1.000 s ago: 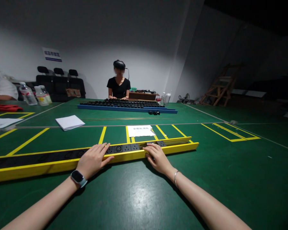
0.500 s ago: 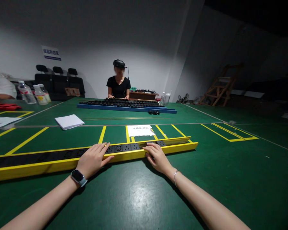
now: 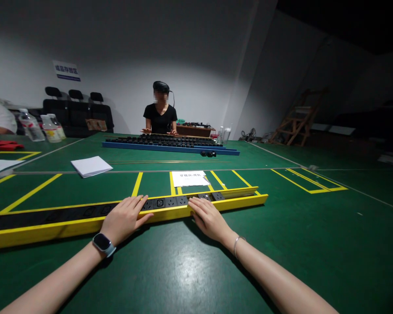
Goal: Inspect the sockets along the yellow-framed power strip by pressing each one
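A long yellow rail [image 3: 170, 213] lies across the green table in front of me, its channel filled with a row of black socket modules [image 3: 170, 202]. My left hand [image 3: 122, 220] is draped over the rail left of the middle, fingers on top and thumb along the near wall. Further right, my right hand [image 3: 208, 218] has its fingers bent together over the near wall onto the sockets, covering part of the row. Just past its fingertips sit two more socket modules [image 3: 218, 196]. The rail's right end [image 3: 245, 195] shows bare channel.
Behind the rail are a printed label sheet [image 3: 188, 179] and yellow tape lines [image 3: 137, 184]. White paper [image 3: 91, 166] lies at the left. Across the table a person [image 3: 160, 113] sits behind blue rails [image 3: 170, 149] with black parts. Bottles [image 3: 50, 128] stand at the far left.
My right hand has slid slightly left along the rail, uncovering more of the socket modules to its right. My left hand stays in place on the rail. The person opposite has raised their hands.
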A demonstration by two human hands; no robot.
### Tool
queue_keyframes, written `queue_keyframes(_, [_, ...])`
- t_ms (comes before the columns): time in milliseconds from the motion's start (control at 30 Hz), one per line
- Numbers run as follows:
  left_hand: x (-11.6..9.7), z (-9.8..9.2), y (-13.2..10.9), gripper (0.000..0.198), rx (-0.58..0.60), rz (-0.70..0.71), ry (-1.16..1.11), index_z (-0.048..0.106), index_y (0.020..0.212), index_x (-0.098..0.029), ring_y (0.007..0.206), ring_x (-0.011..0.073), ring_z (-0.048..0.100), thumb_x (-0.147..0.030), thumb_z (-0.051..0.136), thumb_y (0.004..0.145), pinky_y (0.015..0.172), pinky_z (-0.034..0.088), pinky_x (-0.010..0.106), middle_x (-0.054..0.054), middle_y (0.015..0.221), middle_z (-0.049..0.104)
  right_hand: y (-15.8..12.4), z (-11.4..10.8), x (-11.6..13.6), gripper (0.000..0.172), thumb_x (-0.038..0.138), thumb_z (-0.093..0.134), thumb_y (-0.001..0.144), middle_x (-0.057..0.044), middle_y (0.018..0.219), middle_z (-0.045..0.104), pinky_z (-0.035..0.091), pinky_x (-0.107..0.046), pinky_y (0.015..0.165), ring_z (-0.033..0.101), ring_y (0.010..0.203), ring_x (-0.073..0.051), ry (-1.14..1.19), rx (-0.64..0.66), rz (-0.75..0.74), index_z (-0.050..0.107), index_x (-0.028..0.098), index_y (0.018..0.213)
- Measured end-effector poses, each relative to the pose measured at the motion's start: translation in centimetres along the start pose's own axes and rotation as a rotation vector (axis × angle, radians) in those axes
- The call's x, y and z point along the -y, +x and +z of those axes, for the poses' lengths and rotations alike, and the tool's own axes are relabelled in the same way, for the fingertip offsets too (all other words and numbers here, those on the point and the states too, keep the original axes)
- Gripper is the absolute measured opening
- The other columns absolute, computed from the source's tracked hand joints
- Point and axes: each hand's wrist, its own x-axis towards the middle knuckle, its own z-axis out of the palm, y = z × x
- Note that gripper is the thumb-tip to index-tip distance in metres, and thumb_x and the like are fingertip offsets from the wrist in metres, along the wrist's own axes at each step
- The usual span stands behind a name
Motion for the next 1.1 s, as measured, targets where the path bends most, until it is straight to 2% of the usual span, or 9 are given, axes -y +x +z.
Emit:
queue_keyframes(167, [0.0, 0.0, 0.0, 0.063, 0.003, -0.003, -0.010, 0.055, 0.130, -0.013, 0.107, 0.0279, 0.063, -0.060, 0.045, 0.088, 0.094, 0.048, 0.042, 0.014, 0.121, 0.066, 0.5, 0.6, 1.7, 0.054, 0.013, 0.046, 0.090, -0.012, 0.141, 0.050, 0.041, -0.044, 0.110, 0.042, 0.134, -0.022, 0.025, 0.025, -0.019, 0.038, 0.016, 0.144])
queue_keyframes(433, [0.0, 0.0, -0.1, 0.064, 0.000, -0.002, 0.002, 0.055, 0.130, -0.013, 0.107, 0.0275, 0.063, -0.060, 0.045, 0.088, 0.095, 0.048, 0.042, 0.014, 0.121, 0.066, 0.4, 0.5, 1.2, 0.057, 0.012, 0.043, 0.091, -0.010, 0.144, 0.048, 0.040, -0.043, 0.112, 0.041, 0.136, -0.020, 0.024, 0.038, -0.027, 0.034, 0.019, 0.147])
queue_keyframes(767, [0.0, 0.0, 0.0, 0.065, 0.012, -0.005, 0.000, 0.054, 0.131, -0.012, 0.109, 0.0275, 0.062, -0.060, 0.044, 0.088, 0.096, 0.048, 0.043, 0.015, 0.122, 0.065, 0.5, 0.4, 1.1, 0.055, 0.012, 0.044, 0.091, -0.010, 0.143, 0.048, 0.040, -0.043, 0.112, 0.042, 0.135, -0.020, 0.035, 0.044, -0.037, 0.036, 0.018, 0.145])
queue_keyframes(1100, [0.0, -0.1, -0.1, 0.064, 0.001, -0.005, -0.012, 0.055, 0.129, -0.012, 0.109, 0.0279, 0.062, -0.060, 0.045, 0.088, 0.095, 0.048, 0.043, 0.015, 0.121, 0.066, 0.1, 0.7, 0.4, 0.052, 0.009, 0.044, 0.090, -0.009, 0.140, 0.052, 0.042, -0.043, 0.110, 0.044, 0.133, -0.021, 0.058, -0.003, -0.035, 0.042, 0.019, 0.142])
